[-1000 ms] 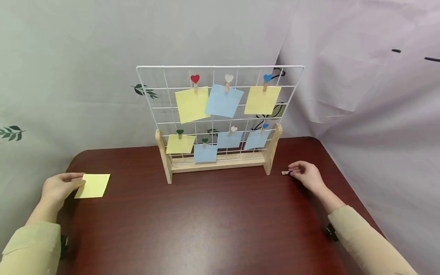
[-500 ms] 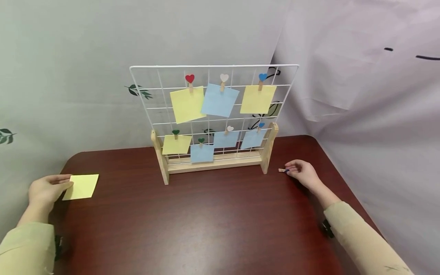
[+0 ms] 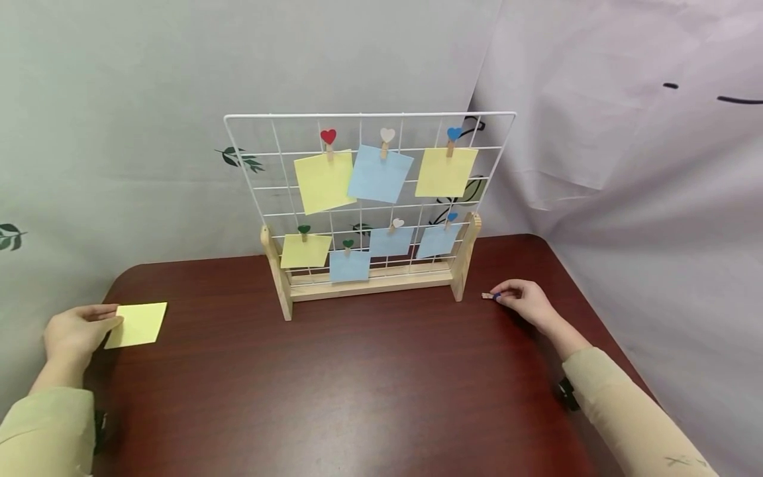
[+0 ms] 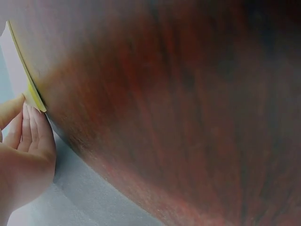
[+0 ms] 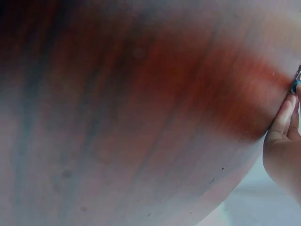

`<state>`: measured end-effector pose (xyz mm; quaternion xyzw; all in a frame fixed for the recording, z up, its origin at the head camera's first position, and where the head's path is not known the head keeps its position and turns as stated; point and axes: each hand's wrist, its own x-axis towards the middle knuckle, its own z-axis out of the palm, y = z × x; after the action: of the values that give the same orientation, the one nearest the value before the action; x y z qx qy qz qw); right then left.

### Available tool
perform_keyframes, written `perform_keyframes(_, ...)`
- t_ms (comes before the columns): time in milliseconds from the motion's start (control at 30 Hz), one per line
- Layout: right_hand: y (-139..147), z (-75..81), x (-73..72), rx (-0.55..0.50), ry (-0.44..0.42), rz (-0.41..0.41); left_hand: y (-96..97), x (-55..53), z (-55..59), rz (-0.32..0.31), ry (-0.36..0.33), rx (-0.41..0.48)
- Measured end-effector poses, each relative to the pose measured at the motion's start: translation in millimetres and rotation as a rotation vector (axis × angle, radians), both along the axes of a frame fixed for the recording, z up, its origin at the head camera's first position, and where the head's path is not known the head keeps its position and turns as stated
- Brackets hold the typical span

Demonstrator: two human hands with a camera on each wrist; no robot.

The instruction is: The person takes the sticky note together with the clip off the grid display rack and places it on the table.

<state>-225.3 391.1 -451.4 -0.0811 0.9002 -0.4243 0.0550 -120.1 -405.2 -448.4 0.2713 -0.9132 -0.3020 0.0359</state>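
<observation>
At the table's left edge my left hand (image 3: 77, 332) pinches the near corner of a yellow sticky note (image 3: 140, 324) between thumb and fingers. The left wrist view shows the note (image 4: 22, 70) edge-on, thumb on one side and fingers on the other. Over on the right, my right hand (image 3: 527, 303) pinches a small wooden clothespin (image 3: 487, 296) by its blue end, low over the table. Only a blue bit of the clothespin (image 5: 296, 86) shows at the right wrist view's border. Between the hands stands a white wire grid (image 3: 369, 115) in a wooden stand (image 3: 369, 286).
Heart-topped clothespins, such as a red one (image 3: 328, 137), hold yellow and blue notes (image 3: 380, 173) in two rows on the grid. The dark red table (image 3: 357, 371) has rounded far corners. A pale cloth (image 3: 149, 99) hangs behind it.
The view has shifted slightly, so the grid and both hands appear farther left. The left hand and its note have also drawn a little leftward; both grips stay the same.
</observation>
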Motion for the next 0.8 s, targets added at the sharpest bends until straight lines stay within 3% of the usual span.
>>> perform_keyframes(533,1,1.7,-2.2,-0.072,-0.053,-0.003,9.5,1.2,3.7,0.018,0.027,-0.134)
perform_keyframes(800,4,2.2,-2.6,-0.105,-0.091,-0.009,10.3,6.0,5.2,0.012,0.048,-0.143)
